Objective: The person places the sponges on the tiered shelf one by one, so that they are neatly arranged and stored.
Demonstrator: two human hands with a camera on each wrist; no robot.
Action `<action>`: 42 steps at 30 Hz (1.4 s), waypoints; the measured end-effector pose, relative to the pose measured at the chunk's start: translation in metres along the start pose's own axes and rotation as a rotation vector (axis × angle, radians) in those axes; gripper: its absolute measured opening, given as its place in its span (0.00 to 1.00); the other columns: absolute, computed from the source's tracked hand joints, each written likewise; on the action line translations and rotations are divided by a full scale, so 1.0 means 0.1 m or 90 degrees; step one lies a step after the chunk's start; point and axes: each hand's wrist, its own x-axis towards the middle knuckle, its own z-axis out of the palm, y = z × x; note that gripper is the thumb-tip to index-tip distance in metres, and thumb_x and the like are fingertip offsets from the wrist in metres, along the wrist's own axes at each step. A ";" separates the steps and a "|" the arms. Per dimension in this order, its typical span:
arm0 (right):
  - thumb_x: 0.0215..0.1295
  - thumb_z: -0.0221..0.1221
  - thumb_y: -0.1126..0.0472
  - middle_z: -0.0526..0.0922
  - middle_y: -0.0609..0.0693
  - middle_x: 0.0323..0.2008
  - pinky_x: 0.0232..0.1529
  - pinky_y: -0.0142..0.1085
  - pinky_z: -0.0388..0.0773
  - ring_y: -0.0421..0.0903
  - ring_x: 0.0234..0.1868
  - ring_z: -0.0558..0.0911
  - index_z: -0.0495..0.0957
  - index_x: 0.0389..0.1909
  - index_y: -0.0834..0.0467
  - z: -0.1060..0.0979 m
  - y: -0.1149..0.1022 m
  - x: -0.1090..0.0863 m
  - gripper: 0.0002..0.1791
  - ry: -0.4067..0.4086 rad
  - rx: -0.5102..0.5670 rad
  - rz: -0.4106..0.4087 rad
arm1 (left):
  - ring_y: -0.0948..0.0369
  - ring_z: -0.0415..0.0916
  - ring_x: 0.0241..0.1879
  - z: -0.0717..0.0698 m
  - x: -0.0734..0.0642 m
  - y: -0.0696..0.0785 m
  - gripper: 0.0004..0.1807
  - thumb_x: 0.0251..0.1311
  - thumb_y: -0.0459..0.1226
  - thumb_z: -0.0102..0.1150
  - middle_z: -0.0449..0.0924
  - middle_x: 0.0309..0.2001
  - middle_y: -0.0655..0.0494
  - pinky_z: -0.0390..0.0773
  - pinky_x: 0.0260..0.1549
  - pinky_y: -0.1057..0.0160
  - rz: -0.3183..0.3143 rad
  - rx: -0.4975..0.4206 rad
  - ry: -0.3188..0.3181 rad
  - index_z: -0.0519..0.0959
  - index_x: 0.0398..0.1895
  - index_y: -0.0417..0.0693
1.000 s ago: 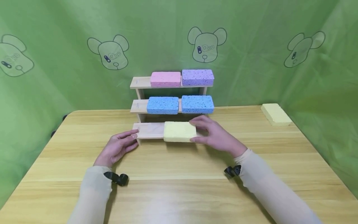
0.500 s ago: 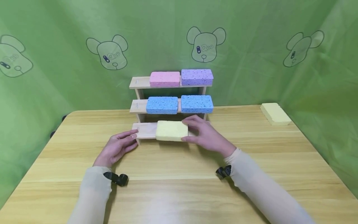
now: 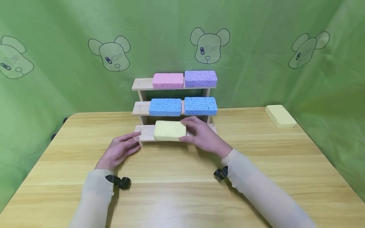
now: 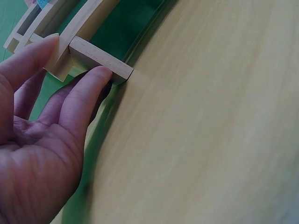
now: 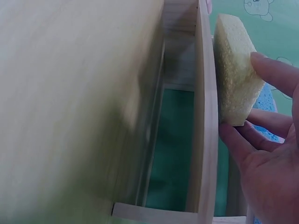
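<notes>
A three-tier wooden display rack stands at the back of the table. My right hand pinches the right end of a pale yellow sponge at the bottom tier. In the right wrist view the sponge sits along the tier's front board; whether its whole underside touches wood cannot be told. My left hand holds the left end of the bottom tier. The left wrist view shows its fingers at the end leg, with the thumb and fingers apart around the corner.
Two blue sponges lie on the middle tier. The top tier carries a pink sponge and a purple sponge. Another yellow sponge lies at the table's back right. A green curtain hangs behind and around the wooden table.
My right hand has slid the yellow sponge left along the bottom tier, and slightly back in the last half second. My left hand keeps its place at the rack's end.
</notes>
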 end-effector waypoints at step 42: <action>0.63 0.67 0.55 0.74 0.52 0.57 0.66 0.46 0.67 0.50 0.60 0.71 0.75 0.60 0.63 -0.16 0.22 -0.14 0.27 0.029 0.009 -0.006 | 0.54 0.78 0.53 -0.02 0.04 -0.03 0.20 0.64 0.28 0.60 0.57 0.71 0.37 0.75 0.59 0.56 0.001 -0.007 -0.003 0.76 0.60 0.37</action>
